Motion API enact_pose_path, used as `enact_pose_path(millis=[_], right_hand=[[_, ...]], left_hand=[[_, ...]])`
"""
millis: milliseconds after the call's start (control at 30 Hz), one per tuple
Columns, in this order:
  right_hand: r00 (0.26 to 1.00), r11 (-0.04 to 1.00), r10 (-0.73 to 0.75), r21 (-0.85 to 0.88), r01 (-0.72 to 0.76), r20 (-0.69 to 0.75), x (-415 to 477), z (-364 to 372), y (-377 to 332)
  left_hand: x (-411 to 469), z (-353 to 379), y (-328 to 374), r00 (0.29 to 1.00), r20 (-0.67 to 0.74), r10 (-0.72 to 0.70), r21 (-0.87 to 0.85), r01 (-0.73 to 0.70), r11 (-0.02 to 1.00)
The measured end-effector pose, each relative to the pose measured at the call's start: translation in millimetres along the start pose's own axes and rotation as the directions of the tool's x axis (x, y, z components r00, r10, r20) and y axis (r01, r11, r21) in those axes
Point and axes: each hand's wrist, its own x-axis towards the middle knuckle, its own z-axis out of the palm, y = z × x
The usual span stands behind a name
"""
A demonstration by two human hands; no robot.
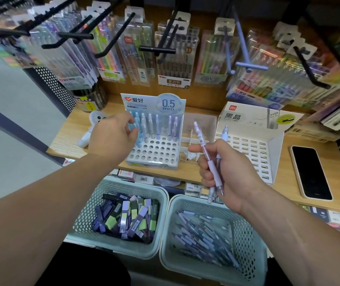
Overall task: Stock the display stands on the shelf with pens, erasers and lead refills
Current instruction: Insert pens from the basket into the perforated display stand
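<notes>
Down close, two pale green baskets are sitting side by side: the left basket (84, 215) is holding small boxes (127, 215), the right basket (245, 244) a heap of loose pens (204, 240). Just above, the right hand (226, 172) is gripping a few purple pens (204, 149) in curled fingers, tips pointing down. The left hand (111, 139) is hovering at the pen stand (154, 153) on the shelf (70, 141), fingers among the blue pens (139, 139) standing in its left holes; pinching or merely touching, I cannot tell. Further right a white slotted stand (253, 153) is standing, a phone (309, 172) lying beside it.
</notes>
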Motion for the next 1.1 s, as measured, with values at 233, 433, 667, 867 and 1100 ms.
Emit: enact_pose_path(millis=[233,433,667,867,1100], right_hand=[[0.992,0.984,-0.099,-0.141,0.109,0.075,0,8,3],[0.991,0.961,-0.132,-0.244,0.128,0.001,2,8,5],[0.991,0.953,-0.133,-0.28,0.119,-0.032,3,8,7],[0.96,0.952,-0.075,-0.305,-0.011,-0.269,5,3,6],[0.96,0.967,-0.006,-0.247,-0.066,-0.279,0,-12,-1]], left_hand=[[-24,-26,82,0.889,0.435,-0.142,-0.613,0.408,0.677],[-32,-24,87,0.791,0.586,-0.175,-0.714,0.607,0.349],[-21,-27,80,0.816,0.536,-0.219,-0.765,0.578,0.283],[-7,-19,68,0.928,0.313,-0.201,-0.696,0.368,0.617],[3,9,47,0.997,0.074,-0.031,-0.283,0.051,0.958]])
